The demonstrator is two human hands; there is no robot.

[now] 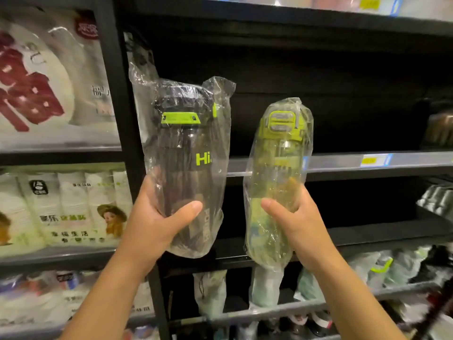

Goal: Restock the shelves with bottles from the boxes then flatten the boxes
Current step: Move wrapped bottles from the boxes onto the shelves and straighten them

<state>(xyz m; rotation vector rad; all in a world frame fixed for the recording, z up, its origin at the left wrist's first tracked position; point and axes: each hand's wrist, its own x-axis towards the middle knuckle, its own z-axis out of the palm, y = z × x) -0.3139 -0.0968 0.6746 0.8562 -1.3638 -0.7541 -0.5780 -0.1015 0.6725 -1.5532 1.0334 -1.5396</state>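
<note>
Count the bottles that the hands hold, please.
2. The dark bottle is in the left hand; the green bottle is in the right hand. Other wrapped bottles on the lower shelf are partly hidden.

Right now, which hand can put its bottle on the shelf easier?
Probably the right hand: its green bottle faces the shelf squarely, while the left hand holds its dark bottle beside the black post.

**Two bagged bottles held up at the shelf**

My left hand [157, 224] grips the dark bottle [186, 168] low on its body. It is smoky black with a lime clasp under the lid and lime "Hi" lettering (its loose clear bag stands up past the lid). My right hand [296, 224] grips the green bottle [277, 182], clear yellow-green with a lime flip lid, also bagged. Both are nearly upright, side by side but apart, before the shelf [343, 164].
</note>
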